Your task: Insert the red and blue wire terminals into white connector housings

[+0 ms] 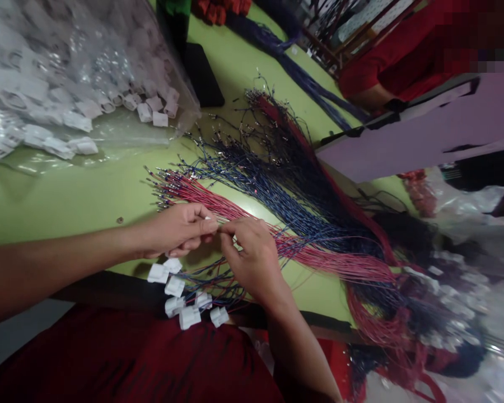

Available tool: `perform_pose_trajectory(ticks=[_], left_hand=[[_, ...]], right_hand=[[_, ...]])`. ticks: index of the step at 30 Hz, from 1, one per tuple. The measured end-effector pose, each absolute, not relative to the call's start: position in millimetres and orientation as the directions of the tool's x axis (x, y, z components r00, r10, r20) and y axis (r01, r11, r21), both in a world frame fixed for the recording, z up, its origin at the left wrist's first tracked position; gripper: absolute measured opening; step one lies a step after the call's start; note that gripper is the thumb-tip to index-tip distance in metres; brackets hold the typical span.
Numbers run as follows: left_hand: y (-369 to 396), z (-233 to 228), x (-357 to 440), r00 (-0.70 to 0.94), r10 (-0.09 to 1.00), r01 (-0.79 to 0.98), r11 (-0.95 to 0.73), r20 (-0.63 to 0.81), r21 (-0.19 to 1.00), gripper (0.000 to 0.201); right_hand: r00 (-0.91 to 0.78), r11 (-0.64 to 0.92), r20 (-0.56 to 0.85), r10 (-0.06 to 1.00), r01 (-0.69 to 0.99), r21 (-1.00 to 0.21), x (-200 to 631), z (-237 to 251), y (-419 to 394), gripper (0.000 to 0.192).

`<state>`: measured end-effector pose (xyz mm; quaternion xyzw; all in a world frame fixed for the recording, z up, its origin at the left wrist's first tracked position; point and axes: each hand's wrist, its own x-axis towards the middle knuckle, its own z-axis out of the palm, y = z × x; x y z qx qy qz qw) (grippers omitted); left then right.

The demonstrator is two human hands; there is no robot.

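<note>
Evidently, the left hand (178, 229) pinched a small white piece (208, 219) above the bench (75, 198), the right hand (252, 252) closed beside it on something hidden, and a forearm (298, 330) snagging the wires (222, 284) could have dragged connector housings (190, 317) off the front edge (126, 286).

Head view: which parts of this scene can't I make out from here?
All in the head view:
White piece at the left hand: mostly covered by that hand.
What, if anything, the right hand pinches: hidden by its own grip.
Red wires: tips too small to make out in detail.
Bag: cut off by the left and top edges.
White bits at far right: blurred.
</note>
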<state>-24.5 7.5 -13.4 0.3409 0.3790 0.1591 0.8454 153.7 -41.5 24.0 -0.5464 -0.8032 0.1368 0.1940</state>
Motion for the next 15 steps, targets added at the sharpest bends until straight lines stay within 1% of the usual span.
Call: perform_pose_trajectory(ticks=[2, 6, 11, 14, 15], left_hand=[[7.2, -14.2, -24.5, 0.663, 0.529, -0.014, 0.716, -0.529, 0.698, 0.016], [8.8, -15.2, -26.1, 0.67, 0.518, -0.012, 0.724, -0.532, 0.69, 0.019], [9.6, -12.8, -25.8, 0.689, 0.494, -0.016, 0.741, -0.53, 0.671, 0.02], [8.5, -12.3, -25.0, 0.676, 0.513, -0.048, 0.748, -0.53, 0.662, 0.017], [8.0, -12.7, -24.9, 0.671, 0.52, -0.059, 0.748, -0.528, 0.661, 0.016]], right_hand=[[-0.338, 0.369, 0.152, 0.929, 0.81, -0.455, 152.4, 23.3, -40.9, 0.019], [-0.292, 0.328, 0.151, 0.944, 0.795, -0.51, 152.9, 19.9, -38.3, 0.019], [-0.273, 0.295, 0.119, 0.955, 0.806, -0.514, 148.0, 19.2, -39.9, 0.019], [-0.276, 0.277, 0.094, 0.957, 0.76, -0.588, 153.4, 22.2, -36.4, 0.019], [-0.248, 0.252, 0.095, 0.964, 0.743, -0.62, 159.7, 22.5, -32.3, 0.018]])
